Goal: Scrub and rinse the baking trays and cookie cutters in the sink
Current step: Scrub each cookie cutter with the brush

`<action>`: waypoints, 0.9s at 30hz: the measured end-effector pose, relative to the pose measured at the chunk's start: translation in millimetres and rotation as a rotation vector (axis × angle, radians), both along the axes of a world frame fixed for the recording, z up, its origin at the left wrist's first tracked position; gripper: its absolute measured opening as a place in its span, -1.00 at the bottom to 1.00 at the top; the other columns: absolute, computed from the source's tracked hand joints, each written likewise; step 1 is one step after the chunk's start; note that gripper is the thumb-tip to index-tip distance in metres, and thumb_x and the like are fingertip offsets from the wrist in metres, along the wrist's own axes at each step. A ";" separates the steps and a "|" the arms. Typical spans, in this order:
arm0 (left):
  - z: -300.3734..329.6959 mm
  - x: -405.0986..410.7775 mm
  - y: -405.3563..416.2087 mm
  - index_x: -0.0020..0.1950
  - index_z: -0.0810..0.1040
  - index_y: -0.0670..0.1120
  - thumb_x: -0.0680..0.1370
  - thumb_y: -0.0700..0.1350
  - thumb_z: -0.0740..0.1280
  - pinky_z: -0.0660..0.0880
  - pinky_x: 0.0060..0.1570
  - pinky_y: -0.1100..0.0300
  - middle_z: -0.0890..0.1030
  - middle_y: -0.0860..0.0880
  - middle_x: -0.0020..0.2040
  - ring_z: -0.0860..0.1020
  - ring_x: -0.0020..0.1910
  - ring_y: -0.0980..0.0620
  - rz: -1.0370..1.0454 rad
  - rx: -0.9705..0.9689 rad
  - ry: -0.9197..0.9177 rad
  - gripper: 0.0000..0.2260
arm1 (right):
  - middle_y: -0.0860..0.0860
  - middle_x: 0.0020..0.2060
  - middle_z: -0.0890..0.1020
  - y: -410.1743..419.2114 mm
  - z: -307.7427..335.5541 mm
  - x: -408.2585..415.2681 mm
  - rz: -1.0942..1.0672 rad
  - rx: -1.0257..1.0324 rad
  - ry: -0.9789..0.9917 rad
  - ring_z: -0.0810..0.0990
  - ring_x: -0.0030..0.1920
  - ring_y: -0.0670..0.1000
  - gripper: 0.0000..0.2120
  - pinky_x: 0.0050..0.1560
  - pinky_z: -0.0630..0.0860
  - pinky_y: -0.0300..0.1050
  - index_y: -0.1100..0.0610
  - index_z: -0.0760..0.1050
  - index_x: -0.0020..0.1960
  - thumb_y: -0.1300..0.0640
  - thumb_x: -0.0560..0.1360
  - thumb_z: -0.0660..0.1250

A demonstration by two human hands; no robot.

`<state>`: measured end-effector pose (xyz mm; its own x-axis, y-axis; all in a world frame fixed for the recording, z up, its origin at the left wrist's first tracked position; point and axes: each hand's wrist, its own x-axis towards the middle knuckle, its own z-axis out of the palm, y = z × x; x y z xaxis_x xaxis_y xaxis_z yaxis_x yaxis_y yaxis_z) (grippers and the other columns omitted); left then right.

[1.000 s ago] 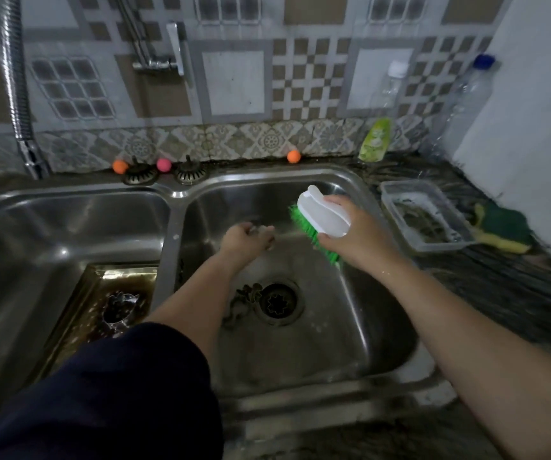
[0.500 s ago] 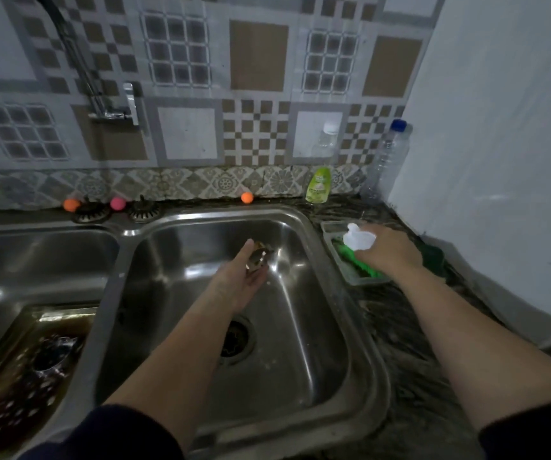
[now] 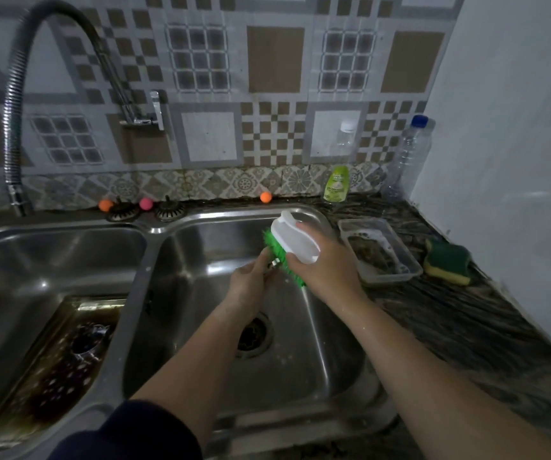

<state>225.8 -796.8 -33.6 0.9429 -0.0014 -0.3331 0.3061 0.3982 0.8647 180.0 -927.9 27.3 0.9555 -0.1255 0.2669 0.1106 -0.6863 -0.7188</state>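
Over the right sink basin (image 3: 330, 370) the left hand (image 3: 250, 287) pinches a small metal cookie cutter (image 3: 274, 262), steadying it so the brush (image 3: 292, 242), gripped by the right hand (image 3: 325, 265), can scrub it; a baking tray (image 3: 78, 313) soaks in the left basin, likely awaiting its turn

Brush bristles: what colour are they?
Bright green, under a white handle, on the brush in the right hand. Head view.
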 end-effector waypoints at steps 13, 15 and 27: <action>12.2 -11.3 68.6 0.03 0.62 -0.16 0.53 0.14 0.33 0.52 0.15 0.06 0.69 -0.16 -0.02 0.65 0.01 -0.08 0.021 0.085 0.001 -0.64 | -0.05 0.22 0.58 55.1 0.1 -9.6 0.113 0.001 -0.078 0.54 0.19 -0.01 -0.43 0.08 0.52 -0.11 -0.12 0.38 0.40 0.03 0.43 0.43; 15.2 -14.2 77.4 0.04 0.62 -0.17 0.53 0.12 0.34 0.54 0.05 0.12 0.71 -0.08 -0.10 0.65 -0.03 -0.04 0.021 0.060 0.012 -0.64 | -0.03 0.22 0.58 57.5 2.9 -6.6 0.048 0.037 -0.058 0.55 0.18 0.00 -0.44 -0.03 0.46 -0.21 -0.11 0.38 0.41 0.03 0.44 0.43; 34.6 -23.7 133.0 0.15 0.58 -0.28 0.53 0.04 0.36 0.50 0.23 0.06 0.64 -0.18 0.06 0.60 0.05 -0.06 -0.012 -0.099 0.004 -0.59 | -0.21 0.20 0.51 122.4 22.8 -32.7 0.106 0.066 -0.102 0.42 0.10 -0.24 -0.46 -0.21 0.31 -0.64 -0.18 0.38 0.39 0.04 0.45 0.43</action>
